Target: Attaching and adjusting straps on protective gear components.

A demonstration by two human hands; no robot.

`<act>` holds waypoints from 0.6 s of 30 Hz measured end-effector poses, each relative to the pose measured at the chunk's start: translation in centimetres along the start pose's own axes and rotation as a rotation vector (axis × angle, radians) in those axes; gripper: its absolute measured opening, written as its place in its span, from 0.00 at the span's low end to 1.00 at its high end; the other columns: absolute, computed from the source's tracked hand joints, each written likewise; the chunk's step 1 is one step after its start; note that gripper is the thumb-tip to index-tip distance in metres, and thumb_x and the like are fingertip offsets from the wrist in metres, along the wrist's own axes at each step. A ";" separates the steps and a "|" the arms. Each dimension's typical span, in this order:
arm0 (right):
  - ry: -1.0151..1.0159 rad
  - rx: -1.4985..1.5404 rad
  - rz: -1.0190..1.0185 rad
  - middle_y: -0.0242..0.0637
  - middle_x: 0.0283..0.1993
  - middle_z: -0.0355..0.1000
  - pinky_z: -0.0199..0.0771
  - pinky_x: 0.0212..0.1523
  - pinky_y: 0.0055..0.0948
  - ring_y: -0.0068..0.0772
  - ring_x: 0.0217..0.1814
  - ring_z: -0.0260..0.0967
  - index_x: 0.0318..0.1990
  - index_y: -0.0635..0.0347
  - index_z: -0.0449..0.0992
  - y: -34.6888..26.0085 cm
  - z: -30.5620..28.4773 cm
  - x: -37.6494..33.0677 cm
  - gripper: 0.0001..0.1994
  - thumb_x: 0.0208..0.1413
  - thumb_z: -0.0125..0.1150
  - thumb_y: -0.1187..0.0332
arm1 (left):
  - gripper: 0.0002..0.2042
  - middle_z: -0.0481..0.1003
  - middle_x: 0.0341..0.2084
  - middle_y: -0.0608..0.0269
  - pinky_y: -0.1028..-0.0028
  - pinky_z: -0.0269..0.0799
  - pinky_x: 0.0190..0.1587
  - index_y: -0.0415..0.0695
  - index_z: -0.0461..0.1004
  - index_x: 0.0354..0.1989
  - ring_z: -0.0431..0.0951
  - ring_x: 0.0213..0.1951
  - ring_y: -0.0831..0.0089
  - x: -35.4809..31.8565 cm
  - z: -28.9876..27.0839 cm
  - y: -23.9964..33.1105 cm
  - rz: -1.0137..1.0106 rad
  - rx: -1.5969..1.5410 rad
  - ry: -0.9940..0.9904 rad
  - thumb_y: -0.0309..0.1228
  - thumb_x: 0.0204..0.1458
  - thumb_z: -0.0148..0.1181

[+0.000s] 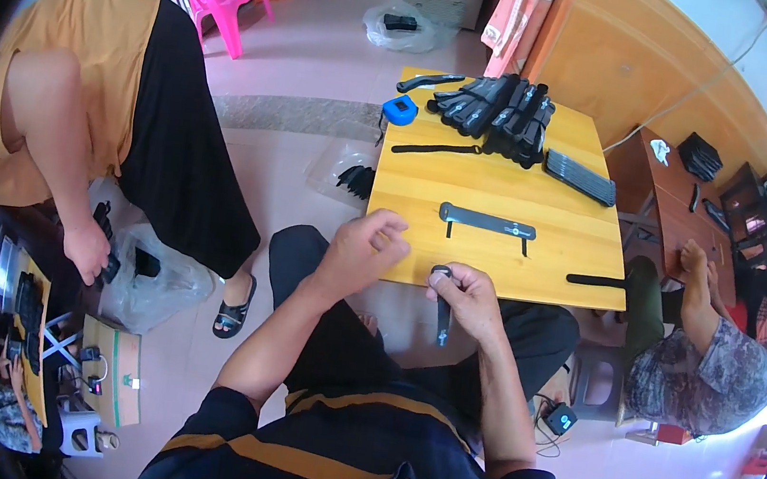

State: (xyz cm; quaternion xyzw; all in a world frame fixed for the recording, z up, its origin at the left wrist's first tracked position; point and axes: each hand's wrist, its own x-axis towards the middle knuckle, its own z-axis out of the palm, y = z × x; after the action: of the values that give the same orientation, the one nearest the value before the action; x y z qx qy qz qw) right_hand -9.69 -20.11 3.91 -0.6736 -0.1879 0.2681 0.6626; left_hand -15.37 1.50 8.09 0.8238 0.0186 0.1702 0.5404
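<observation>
Black strap (442, 306) in right hand (467, 300)

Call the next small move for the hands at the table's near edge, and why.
Probably bring the left hand across to take the top end of the black strap. The right hand pinches it alone and it hangs loose below the wooden table edge. The left hand looks empty, fingers curled, close beside it. A similar strap with a buckle end lies flat just ahead.
</observation>
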 end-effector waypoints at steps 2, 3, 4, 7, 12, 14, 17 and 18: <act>-0.009 -0.025 -0.010 0.24 0.27 0.75 0.67 0.32 0.19 0.13 0.29 0.67 0.32 0.60 0.80 0.0 0.3 0.2 0.10 0.64 0.63 0.65 | 0.11 0.80 0.27 0.64 0.76 0.74 0.33 0.38 0.77 0.44 0.77 0.27 0.78 -0.4 0.2 0.3 0.024 0.011 -0.101 0.26 0.54 0.65; -0.014 -0.052 -0.021 0.24 0.27 0.75 0.67 0.32 0.19 0.13 0.29 0.66 0.32 0.60 0.80 0.0 0.4 0.2 0.10 0.64 0.64 0.65 | 0.13 0.80 0.27 0.62 0.74 0.74 0.32 0.39 0.77 0.47 0.79 0.26 0.75 -0.4 0.4 0.4 0.051 0.019 -0.205 0.28 0.53 0.66; -0.015 -0.051 -0.020 0.24 0.27 0.75 0.67 0.32 0.19 0.13 0.29 0.66 0.32 0.60 0.80 0.0 0.6 0.3 0.10 0.64 0.64 0.65 | 0.10 0.80 0.27 0.60 0.71 0.75 0.32 0.41 0.79 0.41 0.80 0.26 0.69 -0.4 0.6 0.5 0.106 0.059 -0.213 0.29 0.52 0.66; -0.011 -0.101 -0.045 0.24 0.26 0.75 0.67 0.31 0.20 0.14 0.28 0.66 0.32 0.61 0.80 -0.1 0.9 0.2 0.11 0.64 0.63 0.64 | 0.06 0.80 0.26 0.57 0.67 0.75 0.31 0.43 0.80 0.35 0.81 0.27 0.63 -0.1 0.9 0.6 0.168 0.204 -0.243 0.29 0.49 0.66; -0.010 -0.143 -0.004 0.26 0.26 0.75 0.69 0.32 0.21 0.14 0.29 0.68 0.32 0.63 0.81 0.1 0.6 0.0 0.12 0.65 0.62 0.65 | 0.03 0.77 0.23 0.56 0.66 0.73 0.28 0.42 0.77 0.28 0.79 0.25 0.60 -0.2 2.0 0.6 0.214 0.333 -0.182 0.26 0.47 0.64; 0.008 -0.146 -0.016 0.26 0.26 0.75 0.70 0.32 0.21 0.15 0.29 0.69 0.32 0.63 0.81 0.1 0.8 -0.2 0.12 0.65 0.61 0.65 | 0.02 0.76 0.22 0.56 0.63 0.72 0.28 0.42 0.76 0.27 0.79 0.25 0.58 -0.1 2.2 0.2 0.227 0.389 -0.167 0.26 0.46 0.62; 0.134 -0.029 -0.109 0.27 0.26 0.76 0.71 0.34 0.22 0.17 0.30 0.70 0.31 0.64 0.81 -0.2 1.1 -0.6 0.12 0.66 0.60 0.67 | 0.04 0.77 0.24 0.53 0.57 0.74 0.30 0.43 0.76 0.28 0.79 0.29 0.52 0.4 2.0 -3.0 0.206 0.636 0.045 0.29 0.48 0.60; 0.127 -0.014 -0.109 0.28 0.27 0.77 0.71 0.34 0.22 0.17 0.30 0.70 0.33 0.64 0.81 0.1 0.5 -0.8 0.12 0.66 0.59 0.66 | 0.05 0.78 0.25 0.52 0.54 0.74 0.32 0.43 0.77 0.29 0.80 0.31 0.50 1.0 1.0 -4.8 0.154 0.718 0.083 0.31 0.50 0.60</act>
State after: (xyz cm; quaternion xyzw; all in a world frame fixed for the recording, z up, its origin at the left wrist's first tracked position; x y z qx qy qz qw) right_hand -10.62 -20.24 3.94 -0.6827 -0.1835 0.1871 0.6821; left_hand -13.41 2.81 3.64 0.9523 0.0370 0.2262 0.2015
